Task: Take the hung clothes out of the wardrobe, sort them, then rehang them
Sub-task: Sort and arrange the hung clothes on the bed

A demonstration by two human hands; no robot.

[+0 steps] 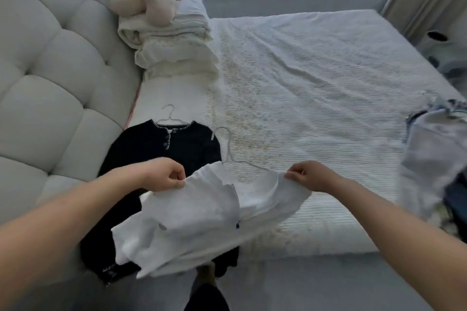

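Your left hand point(166, 175) and right hand point(309, 175) each pinch a shoulder of the white top point(199, 219); its hanger point(228, 151) is half buried inside.

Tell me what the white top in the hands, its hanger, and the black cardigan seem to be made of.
White top: soft, matte fabric, probably cotton or a light knit; it drapes limply from the left hand and right hand. Its hanger: thin and white, likely coated wire or slim plastic; the view leaves it open. Black cardigan: looks like a matte knit, with contrasting white stitched edging and small buttons.
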